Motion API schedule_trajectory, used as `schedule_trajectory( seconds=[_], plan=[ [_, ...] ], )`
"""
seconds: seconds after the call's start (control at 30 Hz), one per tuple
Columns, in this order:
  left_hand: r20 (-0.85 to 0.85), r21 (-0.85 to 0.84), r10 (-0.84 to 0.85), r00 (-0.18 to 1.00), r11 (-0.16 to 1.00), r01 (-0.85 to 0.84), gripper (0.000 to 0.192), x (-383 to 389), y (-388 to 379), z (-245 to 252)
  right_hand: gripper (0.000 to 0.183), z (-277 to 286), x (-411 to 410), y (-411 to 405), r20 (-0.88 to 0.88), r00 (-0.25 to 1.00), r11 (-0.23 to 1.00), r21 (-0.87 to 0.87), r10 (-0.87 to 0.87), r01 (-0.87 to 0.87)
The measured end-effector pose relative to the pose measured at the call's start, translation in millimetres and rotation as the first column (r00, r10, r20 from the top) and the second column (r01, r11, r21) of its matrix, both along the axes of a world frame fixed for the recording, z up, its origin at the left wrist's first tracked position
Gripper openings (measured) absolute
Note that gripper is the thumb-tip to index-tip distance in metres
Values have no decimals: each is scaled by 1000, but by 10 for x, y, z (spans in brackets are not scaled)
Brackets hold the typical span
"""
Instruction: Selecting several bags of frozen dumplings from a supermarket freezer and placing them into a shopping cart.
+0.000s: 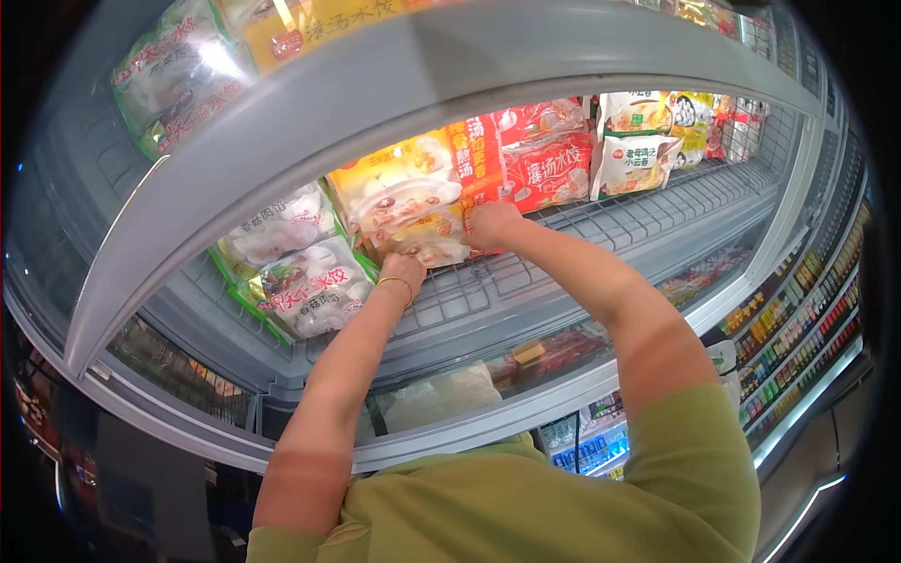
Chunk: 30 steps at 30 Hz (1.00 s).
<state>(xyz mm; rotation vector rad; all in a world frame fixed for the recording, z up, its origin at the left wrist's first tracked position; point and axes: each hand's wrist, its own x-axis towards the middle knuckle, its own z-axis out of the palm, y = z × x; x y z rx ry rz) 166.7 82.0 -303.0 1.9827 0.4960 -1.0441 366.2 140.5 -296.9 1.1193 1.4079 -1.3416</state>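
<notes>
Both my hands reach into an open chest freezer. My left hand, with a thin bangle at its wrist, is at the lower left corner of a yellow bag of frozen dumplings. On that bag's right edge, beside a red package, lies my right hand. The fingers of both hands curl at the bag's edges; their tips are partly hidden, so a firm grip cannot be told. A larger yellow dumpling bag stands behind. White and green dumpling bags lie close to my left hand.
The freezer's grey frame arches above my arms. Red dumpling bags and white wonton bags stand at the right on a wire rack. The freezer's front rim runs under my arms. Stocked shelves stand at the right.
</notes>
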Motion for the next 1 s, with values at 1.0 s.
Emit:
schedule_trajectory(
  seconds=[1.0],
  plan=[
    [516,-201,609,602,770,-606,20,-231,1361,2849,38,1972,566,417,195,127,38,-405,-972,914]
  ],
)
